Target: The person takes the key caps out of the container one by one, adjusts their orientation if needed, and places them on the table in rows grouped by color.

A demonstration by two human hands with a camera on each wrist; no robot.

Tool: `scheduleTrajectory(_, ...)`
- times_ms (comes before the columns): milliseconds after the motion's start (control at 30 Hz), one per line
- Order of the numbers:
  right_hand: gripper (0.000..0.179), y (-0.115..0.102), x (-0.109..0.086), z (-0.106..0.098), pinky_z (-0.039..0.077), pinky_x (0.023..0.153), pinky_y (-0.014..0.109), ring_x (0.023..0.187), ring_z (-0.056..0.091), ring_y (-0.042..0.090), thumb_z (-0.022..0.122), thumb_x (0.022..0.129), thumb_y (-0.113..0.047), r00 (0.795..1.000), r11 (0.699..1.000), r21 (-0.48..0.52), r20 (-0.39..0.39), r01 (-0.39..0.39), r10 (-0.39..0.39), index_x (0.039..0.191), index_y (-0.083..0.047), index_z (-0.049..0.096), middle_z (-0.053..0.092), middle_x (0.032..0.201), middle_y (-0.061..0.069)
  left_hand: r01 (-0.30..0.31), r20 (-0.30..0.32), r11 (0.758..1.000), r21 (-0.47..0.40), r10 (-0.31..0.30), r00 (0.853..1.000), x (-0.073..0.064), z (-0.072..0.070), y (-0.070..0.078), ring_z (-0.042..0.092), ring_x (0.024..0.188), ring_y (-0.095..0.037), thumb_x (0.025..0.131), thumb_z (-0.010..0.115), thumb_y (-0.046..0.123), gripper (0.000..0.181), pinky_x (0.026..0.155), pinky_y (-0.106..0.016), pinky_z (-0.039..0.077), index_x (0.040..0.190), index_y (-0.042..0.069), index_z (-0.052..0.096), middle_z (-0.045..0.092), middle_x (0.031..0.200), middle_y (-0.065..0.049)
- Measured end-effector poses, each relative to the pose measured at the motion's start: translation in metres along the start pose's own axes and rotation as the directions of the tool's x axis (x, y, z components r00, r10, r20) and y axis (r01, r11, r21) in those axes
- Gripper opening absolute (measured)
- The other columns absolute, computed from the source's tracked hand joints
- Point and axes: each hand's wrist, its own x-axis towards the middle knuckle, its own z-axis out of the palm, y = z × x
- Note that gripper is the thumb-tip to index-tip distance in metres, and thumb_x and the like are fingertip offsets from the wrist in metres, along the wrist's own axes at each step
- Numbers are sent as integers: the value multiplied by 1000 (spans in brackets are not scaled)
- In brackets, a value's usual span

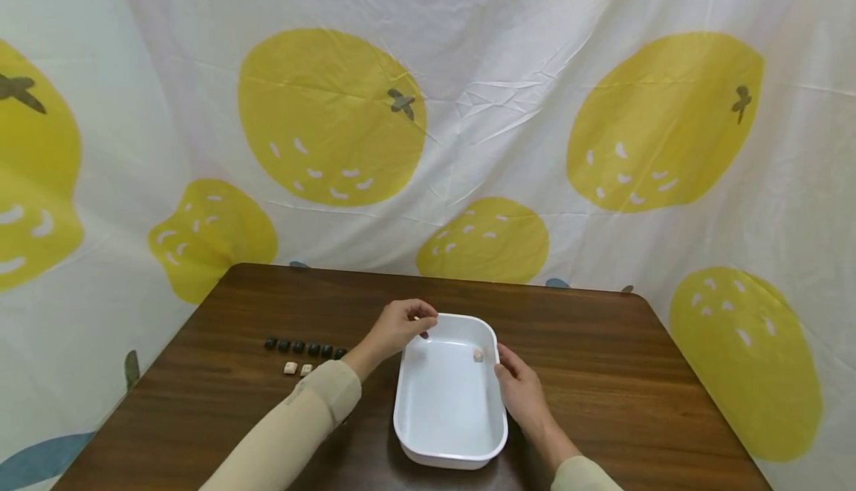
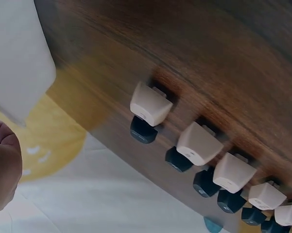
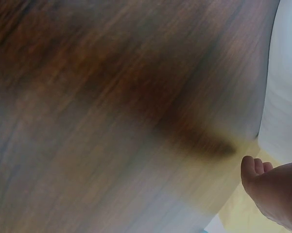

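A deep white rectangular tray (image 1: 451,443) stands on the brown table, one beige keycap (image 1: 478,355) near its right wall. My right hand (image 1: 524,391) holds the tray's right side, thumb at the rim and fingers along the outer wall. Over the far left corner of the tray is my left hand (image 1: 401,324), fingers bent and thumb close to the index fingertip; I cannot tell whether anything is between them. To the left lie a row of black keycaps (image 1: 298,346) and a nearer row of beige keycaps (image 1: 290,368), part of it hidden by my left forearm.
In the left wrist view several beige keycaps (image 2: 199,143) line up beside the black ones (image 2: 143,129). A cloth printed with lemons (image 1: 331,116) hangs right behind the table (image 1: 602,342). Bare wood shows to the right of the tray.
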Motion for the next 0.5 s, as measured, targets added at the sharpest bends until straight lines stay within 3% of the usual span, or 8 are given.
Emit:
scheduleTrajectory(200,42,0,-1,0,45,99,49,120,55,39,47,102,-6,1000,1000,9,2,-5,5,142,6,48,55,134,29,-25,26,998,65,23,999,-5,-10,-2,65,81,-14,89,74,9,28,68,-27,52,114,-2,70,71,94,-5)
scheduleTrajectory(367,42,1,0,-1,44,100,50,121,55,39,47,101,-6,1000,1000,-6,-3,-7,7,141,6,49,55,134,28,6,54,995,97,-11,998,-16,-23,0,65,87,-16,91,71,10,25,71,-29,54,113,-1,72,71,98,-4)
scheduleTrajectory(500,41,2,0,-3,44,100,48,121,54,38,49,100,-6,1000,999,-34,-19,-1,0,140,6,51,57,132,27,-39,31,991,125,35,999,-27,-39,-2,62,85,-16,90,73,11,21,71,-29,53,109,2,73,68,96,-1)
